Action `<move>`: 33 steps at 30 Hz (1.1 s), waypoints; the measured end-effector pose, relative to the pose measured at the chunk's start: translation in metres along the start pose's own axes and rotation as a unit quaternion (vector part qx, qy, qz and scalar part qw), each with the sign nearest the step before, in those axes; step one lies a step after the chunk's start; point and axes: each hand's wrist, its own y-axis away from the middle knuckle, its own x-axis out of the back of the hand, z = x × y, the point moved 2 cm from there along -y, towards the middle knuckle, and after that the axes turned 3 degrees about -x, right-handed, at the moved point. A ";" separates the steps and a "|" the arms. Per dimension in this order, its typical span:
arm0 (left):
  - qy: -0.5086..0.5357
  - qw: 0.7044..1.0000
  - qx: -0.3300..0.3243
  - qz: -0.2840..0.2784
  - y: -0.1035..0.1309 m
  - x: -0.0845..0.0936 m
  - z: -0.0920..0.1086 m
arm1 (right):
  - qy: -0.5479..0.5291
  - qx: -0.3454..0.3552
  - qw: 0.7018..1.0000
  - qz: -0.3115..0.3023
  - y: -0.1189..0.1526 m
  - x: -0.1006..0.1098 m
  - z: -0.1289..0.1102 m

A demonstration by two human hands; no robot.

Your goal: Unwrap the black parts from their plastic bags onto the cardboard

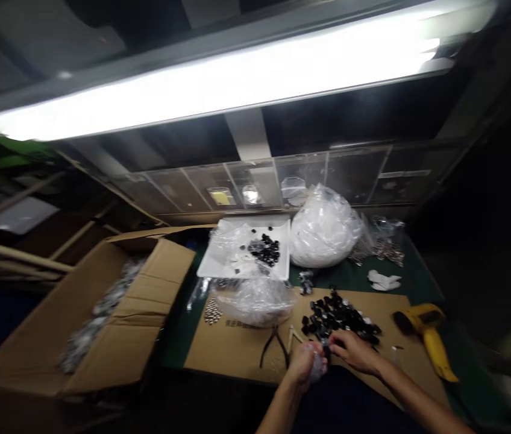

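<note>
My left hand (305, 364) is closed around a crumpled clear plastic bag (316, 366) near the front edge of the cardboard sheet (237, 355). Close beside it, my right hand (354, 351) has its fingers pinched together at a small black part (326, 349) by the bag's mouth. Whether the part is in the bag or only in the fingers I cannot tell. Just beyond both hands lies a loose pile of small black parts (341, 316). Dark-handled pliers (275, 346) rest left of my left hand, with a pale tweezer-like tool (292, 337) beside them.
A white tray (205, 265) holds black parts and plastic. Nearby are a plastic bag (255, 301), a big stuffed bag (323, 232), small metal pieces (213, 311) and a white glove-like item (382, 281). A yellow heat gun (431, 337) lies right; an open carton (147, 313) stands left.
</note>
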 end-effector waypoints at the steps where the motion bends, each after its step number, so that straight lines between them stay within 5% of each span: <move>1: -0.006 1.000 0.006 0.009 0.000 0.001 -0.003 | 0.003 -0.005 1.000 -0.001 0.000 -0.003 0.003; 6: 0.001 0.999 -0.001 0.048 -0.005 0.007 -0.006 | -0.015 -0.016 1.000 0.005 -0.004 -0.015 0.016; 10: 0.036 0.998 -0.004 0.057 -0.003 0.008 -0.003 | -0.035 -0.043 0.996 0.069 -0.006 -0.008 0.025; 15: 0.052 0.997 -0.012 0.064 -0.001 0.008 -0.001 | -0.178 -0.137 0.965 0.135 -0.009 -0.006 0.035; 21: 0.031 0.997 -0.026 0.065 -0.003 0.005 -0.001 | -0.287 -0.121 0.949 0.034 -0.013 -0.023 0.027; 27: 0.017 0.997 -0.041 0.070 -0.006 0.007 -0.004 | -0.300 -0.117 0.944 0.064 -0.018 -0.017 0.036; 33: -0.001 0.995 -0.047 0.092 -0.009 0.010 -0.004 | -0.412 -0.204 0.874 0.156 -0.017 -0.012 0.054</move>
